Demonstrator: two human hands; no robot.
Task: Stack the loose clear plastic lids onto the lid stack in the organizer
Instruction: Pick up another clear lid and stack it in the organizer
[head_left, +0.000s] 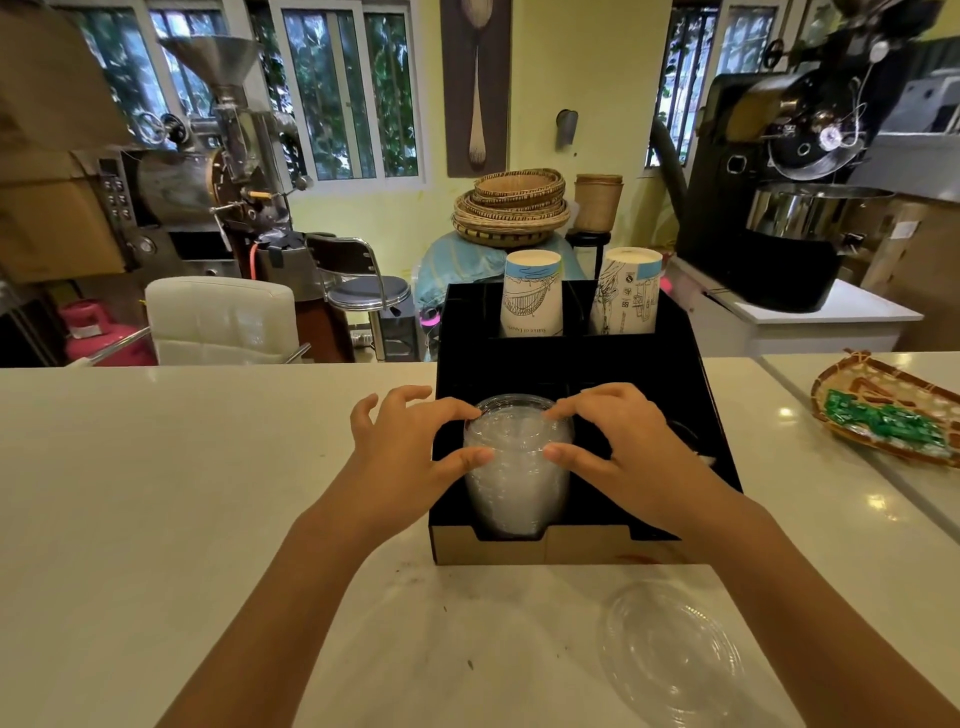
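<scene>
A tall stack of clear plastic lids (517, 467) stands in the front left compartment of a black organizer (691, 415) on the white counter. My left hand (400, 452) touches the stack's left side with thumb and forefinger, and my right hand (623, 447) touches its right side the same way; both pinch the top lid's rim. One loose clear lid (670, 649) lies flat on the counter near the front edge, right of centre, partly under my right forearm.
Two stacks of printed paper cups (532, 296) (626, 293) stand in the organizer's rear compartments. A woven tray with green packets (883, 410) sits at the right on the counter. Coffee roasters, chairs and baskets stand beyond the counter.
</scene>
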